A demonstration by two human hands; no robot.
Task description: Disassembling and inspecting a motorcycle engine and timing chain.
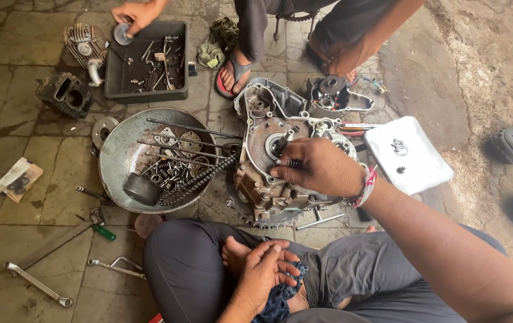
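Sitting cross-legged on the floor: the person works on an engine crankcase, which I use as the landmark for all places below.
Far left of the crankcase: long spanners lie on the stone floor, and a green-handled screwdriver is near them.
Left and above the crankcase: a dark plastic tray with small parts; another person's hand reaches to its top edge and touches a round metal disc.
Just left of the crankcase: a round metal basin holds long studs, gears and a drive chain; the chain hangs over the rim toward the crankcase.
Below the crankcase: the left hand rests in the lap, fingers curled loosely on a dark blue rag.
On the crankcase: the right hand lies over the open side, its fingertips pinching a small dark part beside the round rotor housing; what the part is, I cannot tell.
Step in hand: I judge it is work on a small piece at the centre shaft.
Next move: it seems to need a firm pinch and a straight line along the shaft.
Right of the crankcase: a white flat cover lies on the floor.
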